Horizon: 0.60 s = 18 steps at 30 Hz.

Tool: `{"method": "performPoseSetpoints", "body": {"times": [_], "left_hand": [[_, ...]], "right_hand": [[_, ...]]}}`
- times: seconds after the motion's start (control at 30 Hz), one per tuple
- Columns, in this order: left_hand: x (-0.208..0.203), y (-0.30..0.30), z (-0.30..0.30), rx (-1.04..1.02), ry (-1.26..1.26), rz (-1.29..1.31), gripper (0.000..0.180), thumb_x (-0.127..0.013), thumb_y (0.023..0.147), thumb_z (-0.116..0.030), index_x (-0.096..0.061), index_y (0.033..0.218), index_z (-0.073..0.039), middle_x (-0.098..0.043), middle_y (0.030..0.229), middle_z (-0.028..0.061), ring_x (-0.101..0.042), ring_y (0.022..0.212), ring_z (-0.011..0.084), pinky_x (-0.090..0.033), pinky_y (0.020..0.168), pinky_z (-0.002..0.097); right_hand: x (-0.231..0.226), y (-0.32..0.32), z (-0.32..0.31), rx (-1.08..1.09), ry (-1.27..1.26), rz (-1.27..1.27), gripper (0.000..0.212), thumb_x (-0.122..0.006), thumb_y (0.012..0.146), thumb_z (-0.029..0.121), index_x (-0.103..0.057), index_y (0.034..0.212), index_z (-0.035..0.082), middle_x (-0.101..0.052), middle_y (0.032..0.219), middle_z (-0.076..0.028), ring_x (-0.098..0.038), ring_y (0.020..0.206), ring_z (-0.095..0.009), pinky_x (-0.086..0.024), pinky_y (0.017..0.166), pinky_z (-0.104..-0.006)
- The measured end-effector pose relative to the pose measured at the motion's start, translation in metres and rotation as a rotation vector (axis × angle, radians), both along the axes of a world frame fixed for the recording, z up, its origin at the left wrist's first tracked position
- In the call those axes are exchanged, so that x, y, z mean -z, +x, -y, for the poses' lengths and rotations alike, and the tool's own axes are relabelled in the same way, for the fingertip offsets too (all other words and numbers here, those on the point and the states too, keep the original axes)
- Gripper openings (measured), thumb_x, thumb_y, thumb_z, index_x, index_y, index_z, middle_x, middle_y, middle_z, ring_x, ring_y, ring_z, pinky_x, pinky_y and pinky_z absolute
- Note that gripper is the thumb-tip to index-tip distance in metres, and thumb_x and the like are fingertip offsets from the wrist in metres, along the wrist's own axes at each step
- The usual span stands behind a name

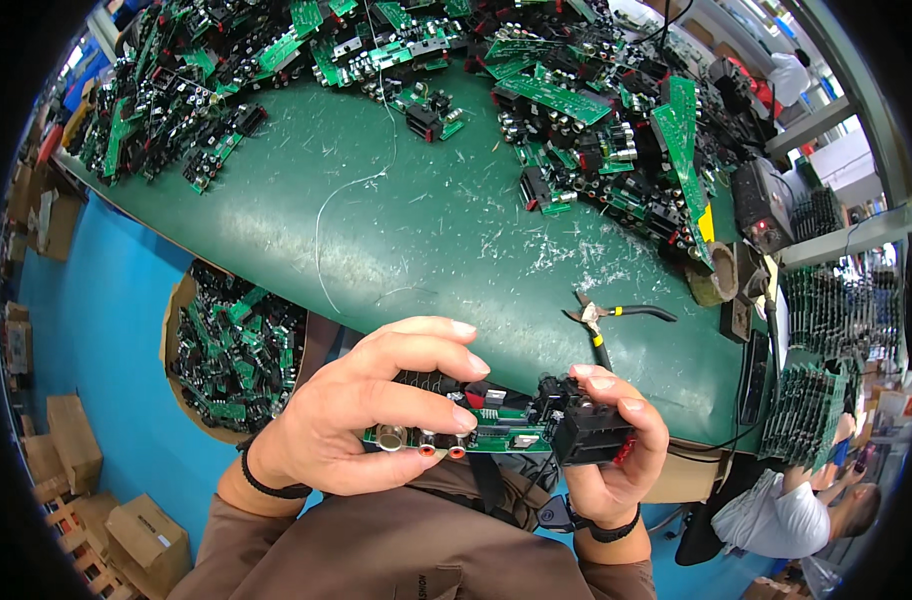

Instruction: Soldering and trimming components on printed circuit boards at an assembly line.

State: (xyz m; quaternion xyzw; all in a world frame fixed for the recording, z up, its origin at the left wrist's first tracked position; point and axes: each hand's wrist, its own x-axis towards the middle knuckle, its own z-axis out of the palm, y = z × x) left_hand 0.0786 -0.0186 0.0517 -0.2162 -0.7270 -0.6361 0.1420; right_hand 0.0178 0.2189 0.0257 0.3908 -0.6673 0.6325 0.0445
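Observation:
Close to my body, over the table's near edge, both hands hold a green circuit board (516, 437) with round metal jacks along its front side. My left hand (376, 410) wraps its fingers over the board's left part. At the other end, my right hand (621, 450) grips around a black block-shaped connector (588, 432) with red parts beside it. Beyond the right hand, a pair of pliers (596, 318) with black and yellow handles lies on the table, jaws apart. Part of the board is hidden under the left fingers.
Heaps of circuit boards (566, 100) cover the far side of the green table (426, 220). A thin wire (319, 225) trails across it. A box (171, 350) of boards stands on the floor at left. Racked boards (806, 410) and a person (776, 515) are at right.

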Motion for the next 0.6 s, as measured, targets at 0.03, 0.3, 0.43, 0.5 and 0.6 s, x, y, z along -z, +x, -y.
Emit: {"method": "performPoseSetpoints", "body": {"times": [0.03,0.3,0.43,0.5,0.6], "left_hand": [[0.0,0.0,0.0,-0.002,0.006,0.002,0.036,-0.068,0.062,0.003,-0.06,0.095,-0.008,-0.056,0.112,0.0185,-0.048,0.114,0.0407,-0.038,0.093,0.05],[0.009,0.006,-0.006,0.001,0.261,0.234,0.039,-0.065,0.068,0.002,-0.056,0.106,-0.003,-0.058,0.104,0.0201,-0.056,0.105,0.0362,-0.043,0.091,0.0468],[0.012,0.01,-0.006,-0.046,0.344,0.41,0.044,-0.062,0.075,-0.007,-0.048,0.116,0.002,-0.061,0.099,0.0206,-0.061,0.095,0.0285,-0.048,0.086,0.0411],[0.011,0.011,-0.008,-0.081,0.4,0.516,0.047,-0.062,0.076,-0.011,-0.048,0.119,0.003,-0.062,0.097,0.0202,-0.063,0.091,0.0261,-0.05,0.083,0.0375],[0.015,0.013,-0.003,-0.046,0.436,0.554,0.046,-0.059,0.082,-0.016,-0.047,0.121,0.005,-0.062,0.1,0.0156,-0.061,0.092,0.0186,-0.048,0.083,0.0309]], "right_hand": [[0.0,0.0,0.0,0.002,-0.001,-0.002,0.062,-0.068,0.068,-0.008,-0.039,0.121,0.005,-0.054,0.115,-0.02,-0.056,0.104,-0.037,-0.046,0.089,-0.0455],[-0.002,0.003,-0.008,-0.041,0.007,0.183,0.063,-0.069,0.071,-0.004,-0.039,0.127,-0.001,-0.056,0.109,-0.024,-0.058,0.101,-0.034,-0.048,0.082,-0.04],[-0.011,0.001,-0.007,-0.006,0.148,0.106,0.064,-0.07,0.074,0.001,-0.036,0.128,-0.009,-0.06,0.102,-0.022,-0.062,0.093,-0.026,-0.048,0.081,-0.0331],[-0.012,0.001,-0.006,-0.011,0.16,0.101,0.068,-0.069,0.076,0.002,-0.031,0.131,-0.011,-0.062,0.101,-0.021,-0.062,0.092,-0.022,-0.047,0.083,-0.0313],[-0.007,0.004,-0.005,-0.045,-0.039,0.331,0.077,-0.068,0.078,0.004,-0.022,0.136,-0.01,-0.061,0.104,-0.022,-0.061,0.094,-0.022,-0.046,0.084,-0.0308]]}}
